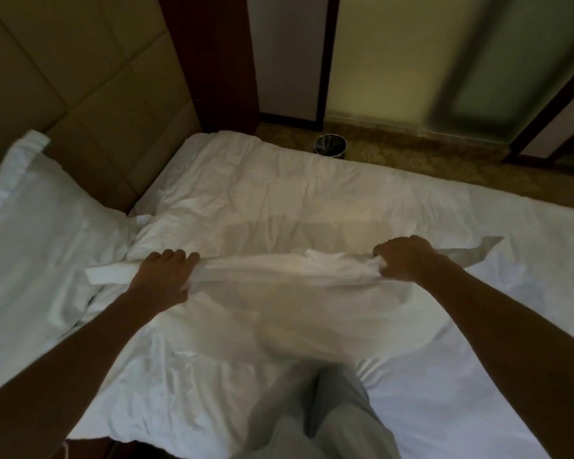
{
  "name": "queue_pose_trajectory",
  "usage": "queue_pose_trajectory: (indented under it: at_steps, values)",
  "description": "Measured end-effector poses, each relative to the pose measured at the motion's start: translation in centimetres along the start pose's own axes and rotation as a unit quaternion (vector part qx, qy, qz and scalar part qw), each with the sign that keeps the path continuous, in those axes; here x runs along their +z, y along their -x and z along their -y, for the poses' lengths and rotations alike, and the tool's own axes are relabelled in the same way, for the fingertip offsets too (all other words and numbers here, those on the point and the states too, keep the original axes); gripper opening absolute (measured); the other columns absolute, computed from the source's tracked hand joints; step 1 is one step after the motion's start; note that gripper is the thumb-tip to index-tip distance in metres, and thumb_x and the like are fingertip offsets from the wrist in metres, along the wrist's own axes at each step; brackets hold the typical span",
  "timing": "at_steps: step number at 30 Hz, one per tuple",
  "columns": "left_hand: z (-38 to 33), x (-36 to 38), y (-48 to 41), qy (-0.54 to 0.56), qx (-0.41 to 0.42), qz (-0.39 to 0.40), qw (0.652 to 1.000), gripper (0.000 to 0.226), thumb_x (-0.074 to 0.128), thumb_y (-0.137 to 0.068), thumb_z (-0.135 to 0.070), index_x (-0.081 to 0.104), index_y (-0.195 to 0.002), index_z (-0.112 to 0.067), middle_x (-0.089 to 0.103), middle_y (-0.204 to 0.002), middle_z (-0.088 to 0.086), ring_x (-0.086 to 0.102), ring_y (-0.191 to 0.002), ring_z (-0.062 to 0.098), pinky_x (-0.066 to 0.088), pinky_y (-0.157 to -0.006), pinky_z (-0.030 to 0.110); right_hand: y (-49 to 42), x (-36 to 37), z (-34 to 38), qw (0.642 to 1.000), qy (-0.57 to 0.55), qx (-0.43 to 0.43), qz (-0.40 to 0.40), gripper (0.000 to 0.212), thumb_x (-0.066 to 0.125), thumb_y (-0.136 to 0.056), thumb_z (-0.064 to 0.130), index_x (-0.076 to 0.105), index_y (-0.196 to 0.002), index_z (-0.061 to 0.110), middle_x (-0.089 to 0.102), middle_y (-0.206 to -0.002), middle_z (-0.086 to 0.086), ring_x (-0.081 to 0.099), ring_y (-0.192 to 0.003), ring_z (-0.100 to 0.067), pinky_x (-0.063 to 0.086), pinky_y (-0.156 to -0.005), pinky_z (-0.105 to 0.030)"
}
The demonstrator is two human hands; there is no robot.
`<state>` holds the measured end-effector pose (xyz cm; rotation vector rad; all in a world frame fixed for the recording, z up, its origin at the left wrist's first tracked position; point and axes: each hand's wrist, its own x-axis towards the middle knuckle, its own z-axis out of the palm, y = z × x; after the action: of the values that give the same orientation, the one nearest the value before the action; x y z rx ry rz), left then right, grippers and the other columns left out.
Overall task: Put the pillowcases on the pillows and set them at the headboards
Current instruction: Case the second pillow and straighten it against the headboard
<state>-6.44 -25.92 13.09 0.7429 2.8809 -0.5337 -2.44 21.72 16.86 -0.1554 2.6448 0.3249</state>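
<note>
A white pillowcase [279,293] is stretched across the bed in front of me, its upper edge bunched into a band. My left hand [166,276] grips the left end of that band and my right hand [408,260] grips the right end. The cloth below the band is blurred and hangs toward my legs. A bare white pillow [246,210] lies flat just beyond the band. Another white pillow [37,220], in its case, leans against the padded tan headboard [90,104] at the left.
The bed [478,326] has a white sheet and fills most of the view. Beyond its far edge are patterned carpet, a small dark waste bin [329,146], a dark wooden panel [209,61] and a frosted glass door [497,67]. My grey trousers [312,419] are at the bottom.
</note>
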Motion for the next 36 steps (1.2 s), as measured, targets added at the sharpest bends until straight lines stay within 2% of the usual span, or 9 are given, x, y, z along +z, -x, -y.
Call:
queue_pose_trajectory:
  at_steps: [3,7,12,15,21,24,28,33,36]
  values:
    - [-0.4,0.5,-0.7,-0.029,-0.046,0.032,0.998,0.072,0.084,-0.057,-0.040,0.059,-0.120,-0.016,0.063,-0.090,0.006,0.062,-0.077,0.027,0.048,-0.069,0.039,-2.5,-0.4,-0.3,0.999,-0.016,-0.027,0.029,0.037,0.066,-0.082,0.039,0.062,-0.117,0.029,0.068,-0.102,0.006,0.065,-0.094,-0.015,0.049,-0.078,-0.030]
    - [-1.5,0.8,-1.9,-0.011,-0.070,0.011,0.997,0.075,0.096,-0.041,-0.026,0.064,-0.107,-0.010,0.060,-0.075,0.011,0.059,-0.060,0.030,0.049,-0.055,0.039,-5.0,0.5,-1.1,0.997,-0.022,-0.034,0.058,0.045,0.070,-0.079,0.039,0.060,-0.121,0.028,0.067,-0.107,0.006,0.064,-0.098,-0.015,0.049,-0.081,-0.030]
    - [-2.1,1.0,-2.8,0.012,-0.087,-0.058,0.994,0.056,0.085,-0.060,-0.013,0.060,-0.110,-0.008,0.056,-0.077,0.012,0.056,-0.060,0.029,0.044,-0.049,0.037,-5.9,0.1,-1.3,0.998,0.025,-0.029,0.042,0.042,0.070,-0.082,0.037,0.059,-0.120,0.024,0.067,-0.106,0.002,0.066,-0.096,-0.017,0.046,-0.079,-0.031]
    - [-2.2,1.0,-2.9,0.025,-0.077,-0.076,0.994,0.051,0.081,-0.064,-0.014,0.059,-0.110,-0.009,0.061,-0.084,0.011,0.060,-0.070,0.031,0.049,-0.061,0.042,-5.2,0.9,-0.7,0.997,0.060,-0.001,-0.053,0.027,0.060,-0.091,0.030,0.061,-0.117,0.024,0.068,-0.098,0.003,0.067,-0.088,-0.017,0.047,-0.075,-0.031]
    - [-1.1,1.2,-0.5,0.136,-0.024,-0.118,0.983,0.062,0.050,-0.090,-0.057,0.049,-0.139,-0.020,0.060,-0.131,0.006,0.059,-0.116,0.027,0.047,-0.097,0.048,-1.7,2.3,-0.7,0.985,0.081,0.039,-0.150,0.026,0.047,-0.099,0.026,0.052,-0.125,0.023,0.068,-0.098,0.005,0.068,-0.084,-0.015,0.039,-0.065,-0.027]
    - [-0.7,1.0,0.1,0.156,-0.019,-0.133,0.979,0.049,0.038,-0.096,-0.044,0.056,-0.135,-0.022,0.065,-0.123,0.008,0.064,-0.107,0.029,0.053,-0.087,0.043,0.2,2.5,-0.5,0.987,0.054,0.042,-0.148,0.030,0.045,-0.098,0.030,0.050,-0.127,0.025,0.067,-0.102,0.005,0.067,-0.089,-0.016,0.045,-0.071,-0.030]
    - [0.2,0.9,0.7,0.134,-0.014,-0.059,0.989,0.051,0.065,-0.090,-0.029,0.052,-0.138,-0.024,0.065,-0.115,0.003,0.063,-0.100,0.024,0.056,-0.074,0.037,2.4,2.2,-0.3,0.997,-0.018,0.047,-0.063,0.040,0.053,-0.091,0.032,0.051,-0.131,0.029,0.065,-0.105,0.006,0.063,-0.097,-0.015,0.050,-0.081,-0.032]
    - [-0.6,0.2,1.4,0.035,-0.060,-0.013,0.998,0.027,0.055,-0.091,-0.024,0.058,-0.117,-0.021,0.063,-0.094,0.000,0.064,-0.085,0.019,0.052,-0.063,0.032,4.3,2.8,2.1,0.992,0.050,0.091,-0.077,0.032,0.054,-0.091,0.025,0.054,-0.124,0.026,0.065,-0.099,0.005,0.065,-0.092,-0.016,0.051,-0.082,-0.033]
    - [0.0,-0.6,1.8,0.029,-0.059,-0.015,0.998,0.028,0.053,-0.091,-0.029,0.055,-0.117,-0.022,0.063,-0.092,-0.001,0.065,-0.082,0.019,0.051,-0.063,0.030,5.1,1.9,3.6,0.988,0.076,0.098,-0.094,0.027,0.055,-0.091,0.021,0.058,-0.117,0.027,0.066,-0.093,0.007,0.066,-0.085,-0.014,0.053,-0.076,-0.031]
